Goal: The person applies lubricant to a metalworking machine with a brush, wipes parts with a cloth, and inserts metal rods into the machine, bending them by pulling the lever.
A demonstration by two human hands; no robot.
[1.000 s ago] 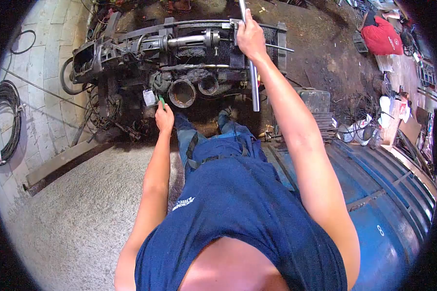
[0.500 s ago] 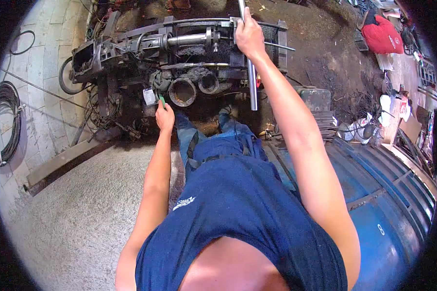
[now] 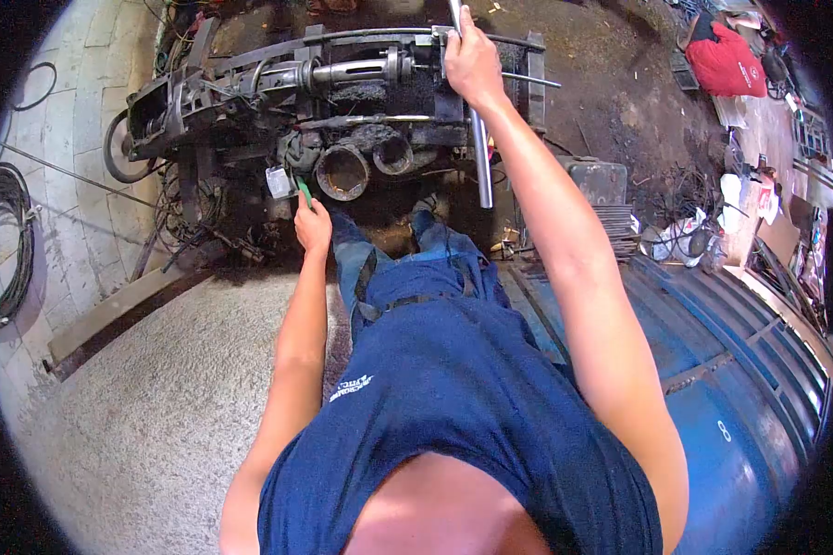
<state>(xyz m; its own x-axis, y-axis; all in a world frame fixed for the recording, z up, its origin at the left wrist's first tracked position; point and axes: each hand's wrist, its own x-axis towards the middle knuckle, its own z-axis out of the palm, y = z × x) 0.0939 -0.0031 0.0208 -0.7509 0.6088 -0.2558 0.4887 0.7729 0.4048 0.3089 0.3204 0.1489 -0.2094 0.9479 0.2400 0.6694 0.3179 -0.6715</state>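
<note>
My right hand (image 3: 475,67) is closed around a long shiny metal rod (image 3: 483,171), which slants across the right part of a greasy machine (image 3: 356,72). One end of the rod points toward me; the other rises past my fingers to the top of the view. My left hand (image 3: 314,225) is closed on a slim green-handled object (image 3: 304,191) in front of the machine. What kind of object it is cannot be made out. Close to its tip is a small white piece (image 3: 279,182), and two blackened round pipe openings (image 3: 343,173) lie just right of it.
Coiled black cable (image 3: 9,245) hangs at the left. A metal beam (image 3: 130,314) lies by the wall. Blue ribbed metal panels (image 3: 703,351) stretch along my right. Farther off are a dark metal box (image 3: 600,182), stacked rods (image 3: 606,231) and a red cloth item (image 3: 727,65).
The view has shifted slightly, so the machine appears a little to the left and higher. Both hands keep their holds on the rod and the green-handled object.
</note>
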